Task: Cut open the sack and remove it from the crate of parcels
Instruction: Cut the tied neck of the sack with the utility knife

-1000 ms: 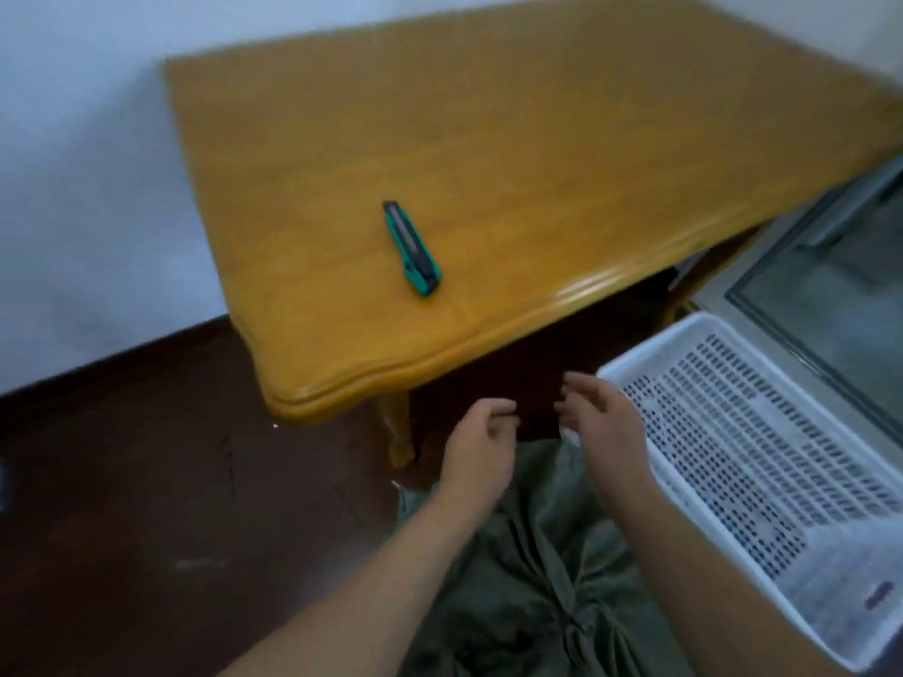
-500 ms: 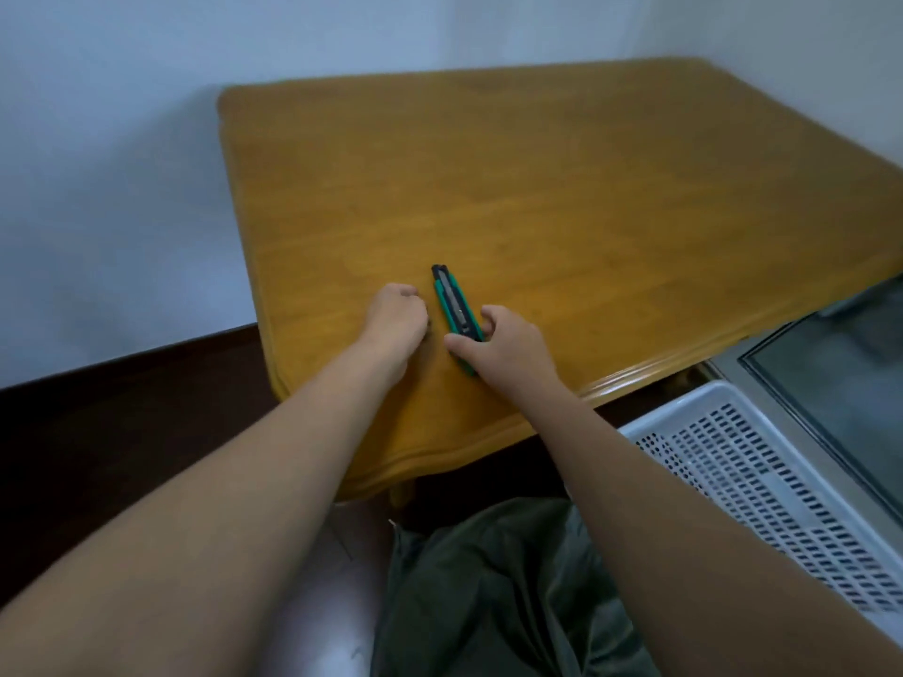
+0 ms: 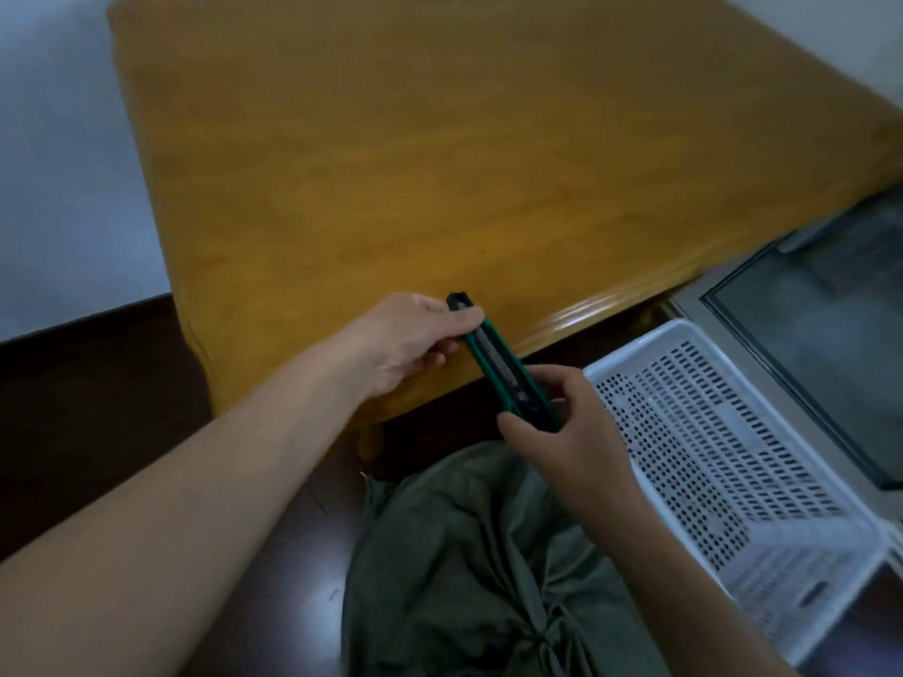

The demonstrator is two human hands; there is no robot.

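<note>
Two hands are sharing one tool above the near edge of the table (image 3: 440,163), which is extending beyond the grip. Directly below the grip, the green sack (image 3: 464,554) is sitting on the floor, knotted shut and not yet cut. A white basket (image 3: 708,432) is lying just right of the grip. The left hand (image 3: 405,339) is pinching the far end of the knife (image 3: 493,356), while the right hand (image 3: 571,432) is curling its fingers round the near end. This is probably steadying the body so the blade can be extended. Blade exposure cannot be told.
</note>
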